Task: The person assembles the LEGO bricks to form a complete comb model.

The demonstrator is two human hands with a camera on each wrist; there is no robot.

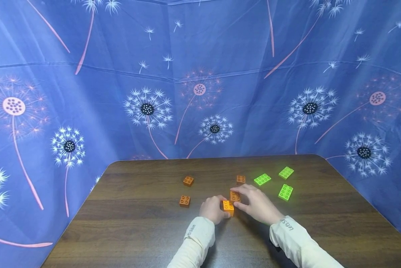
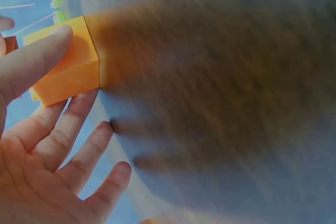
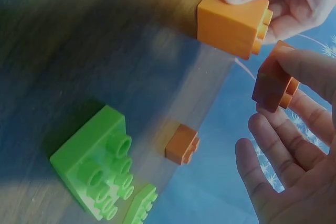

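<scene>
My left hand [image 1: 213, 209] pinches a yellow-orange toy building brick [image 1: 228, 208] between thumb and fingers, near the middle of the table. In the left wrist view, the thumb lies across one face of that yellow-orange brick [image 2: 68, 72], its lower edge at the tabletop. Just behind and to the right, my right hand [image 1: 258, 204] grips a smaller brown brick [image 1: 235, 196] with studs. The right wrist view shows this brown brick [image 3: 270, 80] held off the table, a small gap apart from the yellow-orange one, its studs facing the same way.
Two brown bricks, one farther back [image 1: 188, 181] and one nearer [image 1: 185, 201], lie to the left. A third brown brick [image 1: 241, 179] sits behind my right hand. Three green bricks [image 1: 262, 179] lie at the back right of the wooden table [image 1: 136, 223]. A blue curtain [image 1: 173, 111] hangs behind.
</scene>
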